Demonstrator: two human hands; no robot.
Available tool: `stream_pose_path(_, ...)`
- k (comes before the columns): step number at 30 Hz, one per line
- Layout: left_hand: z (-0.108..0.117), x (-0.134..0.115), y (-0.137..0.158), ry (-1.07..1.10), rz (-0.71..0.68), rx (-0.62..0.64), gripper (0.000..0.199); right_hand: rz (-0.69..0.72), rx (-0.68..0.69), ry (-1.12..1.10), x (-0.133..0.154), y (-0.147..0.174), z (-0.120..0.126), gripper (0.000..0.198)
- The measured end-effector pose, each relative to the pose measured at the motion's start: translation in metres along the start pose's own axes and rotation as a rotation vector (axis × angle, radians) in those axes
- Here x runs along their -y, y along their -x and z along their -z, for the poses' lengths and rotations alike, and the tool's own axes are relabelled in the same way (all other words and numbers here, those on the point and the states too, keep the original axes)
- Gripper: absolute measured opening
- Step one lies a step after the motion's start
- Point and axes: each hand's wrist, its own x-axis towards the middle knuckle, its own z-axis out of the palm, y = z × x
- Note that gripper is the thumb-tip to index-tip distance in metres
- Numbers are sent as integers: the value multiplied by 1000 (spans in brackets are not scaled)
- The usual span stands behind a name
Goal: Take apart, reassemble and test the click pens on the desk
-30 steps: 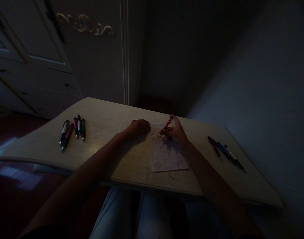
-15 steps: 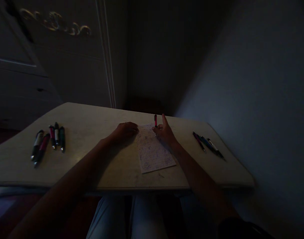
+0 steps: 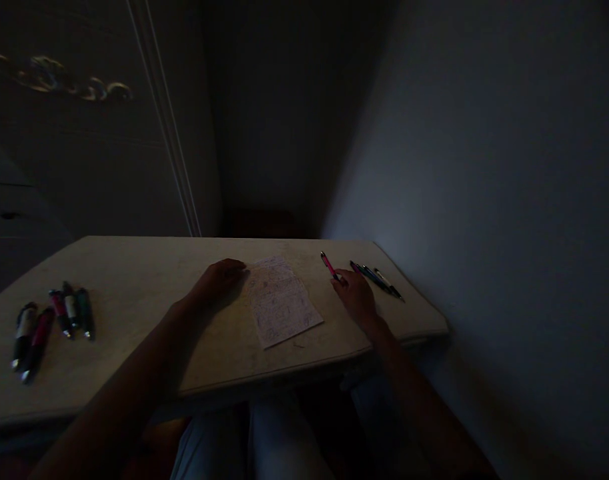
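My right hand (image 3: 356,292) is closed around a pink and black pen (image 3: 328,265), its upper end pointing up and to the left. This hand is right of a sheet of paper (image 3: 282,307) covered in scribbled ink marks, and close to several pens (image 3: 377,280) lying together on the right of the table. My left hand (image 3: 220,277) rests on the table at the paper's upper left corner, its fingers stretched toward the sheet. No object shows in that hand.
On the left of the pale table (image 3: 149,287) lie several more pens (image 3: 69,310) in a cluster. A wall (image 3: 509,200) runs along the right side. Behind the table's left part stands a dark cabinet (image 3: 109,180) with ornate trim.
My right hand has moved off the paper to the right, carrying the pen toward the right-hand pens. My left hand stays at the paper's corner. The view has turned right.
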Motion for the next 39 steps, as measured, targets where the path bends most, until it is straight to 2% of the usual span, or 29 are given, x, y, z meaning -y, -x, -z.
stream_pose_path(4, 0, -1, 1, -61, 23, -56, 36, -44, 16, 178, -39, 17, 23, 24)
stream_pose_path(7, -1, 0, 4, -127, 18, -89, 36, -49, 11, 242, -52, 24, 32, 22)
stream_pose_path(12, 0, 3, 10, -206, -2, -108, 34, 30, -73, 295, -51, 37, 36, 26)
stream_pose_path(15, 0, 1, 19, -230, 19, -234, 33, 82, -28, 258, -39, 50, 30, 26)
stream_pose_path(19, 2, -13, 49, -280, -13, -388, 29, 196, 7, 107, -22, 69, 12, 27)
stream_pose_path(21, 7, -20, 70, -328, -38, -412, 26, 262, -28, 54, -19, 77, 3, 29)
stream_pose_path(23, 16, -23, 92, -377, -21, -467, 25, 267, -67, 30, -19, 83, -3, 31)
stream_pose_path(28, 58, -9, 142, -366, 122, -621, 24, 209, -122, 9, -23, 87, -5, 37)
stream_pose_path(31, 71, -1, 169, -305, 302, -641, 24, 216, -138, 18, -23, 90, -3, 37)
stream_pose_path(33, 63, -4, 188, -289, 392, -597, 24, 227, -147, 19, -24, 93, -2, 36)
stream_pose_path(34, 54, -9, 198, -290, 373, -563, 23, 236, -149, 16, -24, 94, -2, 35)
stream_pose_path(36, 30, -23, 218, -325, 319, -547, 23, 247, -153, 9, -24, 97, -3, 34)
stream_pose_path(39, -9, -45, 247, -335, 376, -562, 31, 243, -167, 4, -23, 104, -4, 35)
